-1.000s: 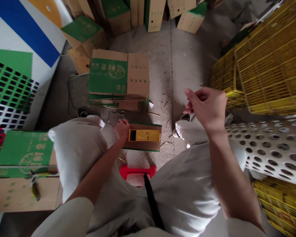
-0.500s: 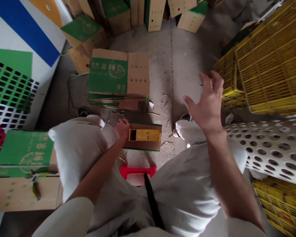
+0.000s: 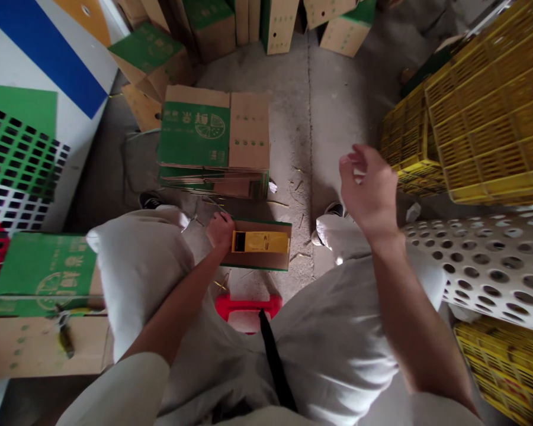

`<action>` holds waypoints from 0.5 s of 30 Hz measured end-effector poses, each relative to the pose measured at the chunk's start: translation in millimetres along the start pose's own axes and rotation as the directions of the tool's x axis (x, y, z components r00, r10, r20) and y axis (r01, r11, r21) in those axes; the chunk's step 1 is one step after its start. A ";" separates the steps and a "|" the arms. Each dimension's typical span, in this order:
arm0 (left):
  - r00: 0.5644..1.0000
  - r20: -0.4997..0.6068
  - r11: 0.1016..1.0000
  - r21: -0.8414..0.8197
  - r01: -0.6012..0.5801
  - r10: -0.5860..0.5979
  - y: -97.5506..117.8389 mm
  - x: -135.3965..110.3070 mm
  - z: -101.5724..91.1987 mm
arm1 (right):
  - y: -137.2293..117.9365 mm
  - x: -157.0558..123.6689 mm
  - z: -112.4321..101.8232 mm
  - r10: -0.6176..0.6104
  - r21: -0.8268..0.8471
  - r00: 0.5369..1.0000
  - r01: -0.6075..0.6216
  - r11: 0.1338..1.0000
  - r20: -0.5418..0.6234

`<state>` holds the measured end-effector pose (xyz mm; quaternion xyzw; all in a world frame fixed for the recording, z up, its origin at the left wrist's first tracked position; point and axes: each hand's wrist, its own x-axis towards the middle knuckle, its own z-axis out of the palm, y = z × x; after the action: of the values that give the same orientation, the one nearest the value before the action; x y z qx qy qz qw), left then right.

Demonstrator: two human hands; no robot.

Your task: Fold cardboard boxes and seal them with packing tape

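Note:
At the near middle lies a small cardboard box (image 3: 260, 263) with green edges, open at the top. A yellow package (image 3: 266, 242) with a dark end rests inside it. My left hand (image 3: 221, 229) is closed around the box's left end, its fingertips partly hidden. My right hand (image 3: 369, 192) hovers above the floor to the right, fingers curled in toward the thumb with a small gap; I see nothing held in it. Beyond the box stands a stack of flattened green and brown cartons (image 3: 215, 130).
Yellow plastic crates (image 3: 493, 118) and a white perforated basket (image 3: 493, 260) flank my right side. Pliers (image 3: 64, 334) lie on a carton (image 3: 35, 349) at left. A red-edged stool (image 3: 249, 305) is between my legs. More cartons (image 3: 208, 35) line the back.
My right hand has come slightly down and its spread fingers have curled in toward the thumb. My left hand, the box and the yellow package stay put.

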<state>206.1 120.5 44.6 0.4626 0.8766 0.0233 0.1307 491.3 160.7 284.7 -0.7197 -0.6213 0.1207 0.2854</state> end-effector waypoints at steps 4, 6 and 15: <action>1.000 0.008 1.000 -0.005 -0.002 0.002 0.9 -1.6 -3.6 | -27.0 -29.3 30.5 -0.108 0.097 0.903 0.074 0.992 0.416; 1.000 0.014 1.000 -0.010 0.004 -0.004 1.6 -2.3 -5.2 | -39.8 -50.1 50.7 -0.210 0.015 0.737 0.262 0.965 0.643; 0.999 0.046 1.000 -0.021 0.014 -0.013 3.9 -1.2 -9.7 | -44.2 -95.0 126.6 -0.148 -0.173 0.389 0.677 0.715 0.909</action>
<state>207.4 122.5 54.8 0.4556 0.8762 0.0213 0.1560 369.1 105.2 190.0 -0.4232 -0.8496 0.2019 -0.2416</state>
